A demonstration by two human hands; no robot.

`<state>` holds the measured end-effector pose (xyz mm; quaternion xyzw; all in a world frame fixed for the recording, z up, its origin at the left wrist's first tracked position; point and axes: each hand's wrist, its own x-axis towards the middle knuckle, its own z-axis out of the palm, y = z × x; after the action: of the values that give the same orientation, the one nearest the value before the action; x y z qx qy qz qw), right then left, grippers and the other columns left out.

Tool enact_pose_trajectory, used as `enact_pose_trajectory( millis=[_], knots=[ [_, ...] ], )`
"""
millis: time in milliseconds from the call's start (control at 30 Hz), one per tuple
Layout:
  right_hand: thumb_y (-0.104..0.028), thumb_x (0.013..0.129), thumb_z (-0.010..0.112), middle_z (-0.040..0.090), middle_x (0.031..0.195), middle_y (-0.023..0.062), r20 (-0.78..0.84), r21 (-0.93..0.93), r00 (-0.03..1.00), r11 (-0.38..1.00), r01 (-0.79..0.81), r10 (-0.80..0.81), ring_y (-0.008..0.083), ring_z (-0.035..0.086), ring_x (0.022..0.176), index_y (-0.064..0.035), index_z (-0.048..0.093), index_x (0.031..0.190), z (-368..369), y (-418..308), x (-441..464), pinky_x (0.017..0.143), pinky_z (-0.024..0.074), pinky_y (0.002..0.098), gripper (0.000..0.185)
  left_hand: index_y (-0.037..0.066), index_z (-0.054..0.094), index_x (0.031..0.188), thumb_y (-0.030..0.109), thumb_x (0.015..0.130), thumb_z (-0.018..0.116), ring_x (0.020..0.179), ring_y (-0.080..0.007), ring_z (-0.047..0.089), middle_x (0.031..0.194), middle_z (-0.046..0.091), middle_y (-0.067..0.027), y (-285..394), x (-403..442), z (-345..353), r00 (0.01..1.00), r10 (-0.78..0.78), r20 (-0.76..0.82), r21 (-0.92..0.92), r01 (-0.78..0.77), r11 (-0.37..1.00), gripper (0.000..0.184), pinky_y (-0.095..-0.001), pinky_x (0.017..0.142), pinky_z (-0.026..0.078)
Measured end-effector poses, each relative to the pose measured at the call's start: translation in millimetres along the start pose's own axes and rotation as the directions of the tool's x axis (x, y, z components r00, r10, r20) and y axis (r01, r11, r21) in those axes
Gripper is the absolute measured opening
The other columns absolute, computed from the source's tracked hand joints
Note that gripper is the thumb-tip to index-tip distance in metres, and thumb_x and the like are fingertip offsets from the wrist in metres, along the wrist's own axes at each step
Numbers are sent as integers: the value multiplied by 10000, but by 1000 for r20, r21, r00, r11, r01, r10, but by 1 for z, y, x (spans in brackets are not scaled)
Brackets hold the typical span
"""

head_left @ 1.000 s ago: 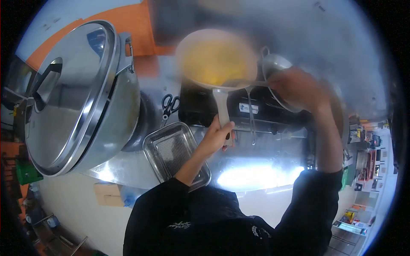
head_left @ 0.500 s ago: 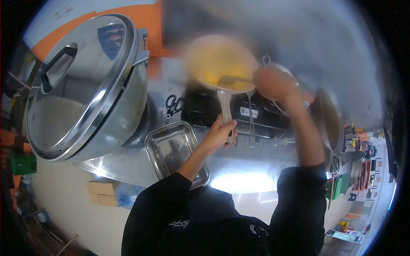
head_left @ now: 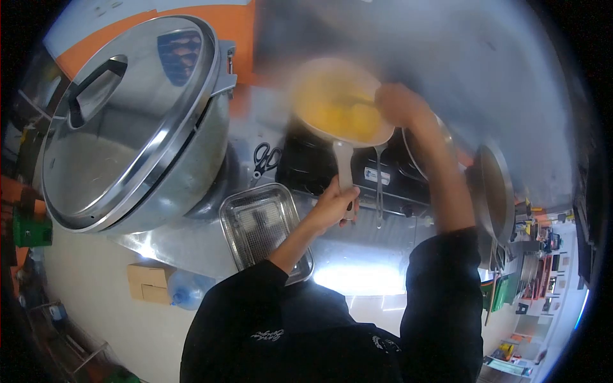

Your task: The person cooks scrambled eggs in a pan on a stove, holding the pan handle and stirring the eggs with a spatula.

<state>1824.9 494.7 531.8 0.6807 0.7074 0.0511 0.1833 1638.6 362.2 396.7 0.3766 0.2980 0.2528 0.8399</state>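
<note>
At one pan [head_left: 384,131], two hands [head_left: 335,203]

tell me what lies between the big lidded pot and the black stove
In the head view, black-handled scissors lie on the metal counter between the lidded pot and the black stove.

Table [head_left: 383,239]: steel, shiny.
Glare [head_left: 361,277]: white, along the table's near edge.
Floor [head_left: 86,262]: pale, past the near edge.
Carton [head_left: 150,283]: on the floor, off the near left corner.
Orange band [head_left: 242,54]: beyond the far left corner.
Grey backdrop [head_left: 491,64]: hazy, past the far edge.
Shelves [head_left: 546,274]: cluttered, off the right end.
</note>
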Motion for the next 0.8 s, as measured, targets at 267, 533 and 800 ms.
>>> enact_pose_trajectory(
  millis=[267, 533, 800],
  knots=[
    [-54, 783, 499, 633, 983, 245, -15, 21, 999, 999, 30, -29, 372, 618, 950, 31, 627, 968, 5, 5, 33, 820, 500, 459, 240, 103, 368, 1160, 231, 927, 514, 534, -151, 531, 745, 515, -46, 3, -1, 1, 1000, -5, 8, 1, 5, 1000, 304, -257, 365, 349],
    [-73, 779, 534, 639, 976, 237, -116, 74, 993, 997, -20, 29, 363, 626, 937, 11, 629, 976, 16, -4, 41, 803, 511, 452, 234, 105, 377, 1148, 220, 928, 509, 530, -147, 529, 738, 516, -46, 3, -2, 2, 1000, -1, -5, 8, 1, 1000, 281, -252, 359, 347],
    [-126, 790, 551, 650, 962, 199, -197, 120, 975, 990, -80, 103, 356, 632, 918, -32, 638, 938, 44, -3, 17, 792, 512, 454, 195, 91, 377, 1167, 212, 925, 507, 521, -140, 523, 727, 517, -44, 3, -3, 4, 1000, 12, -15, 7, -11, 1000, 301, -255, 356, 355]
  ],
)
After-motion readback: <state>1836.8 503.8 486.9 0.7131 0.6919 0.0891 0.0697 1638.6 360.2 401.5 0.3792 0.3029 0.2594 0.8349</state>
